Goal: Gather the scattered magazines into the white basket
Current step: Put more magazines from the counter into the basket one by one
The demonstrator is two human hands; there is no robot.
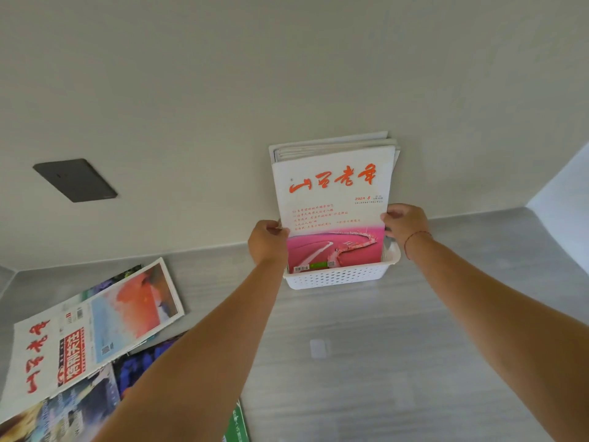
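A white perforated basket [338,277] stands on the grey counter against the wall. Several magazines stand upright in it, leaning on the wall; the front one [331,189] has a white cover with red calligraphy and a pink picture below. My left hand [267,240] grips the left edge of this stack and my right hand [404,223] grips its right edge. More magazines [95,330] lie scattered and overlapping on the counter at the lower left. A green one [237,424] peeks out at the bottom edge.
A dark grey wall socket plate [75,180] sits on the wall at left. The grey counter [382,362] stretches to the right and meets a side wall at the far right.
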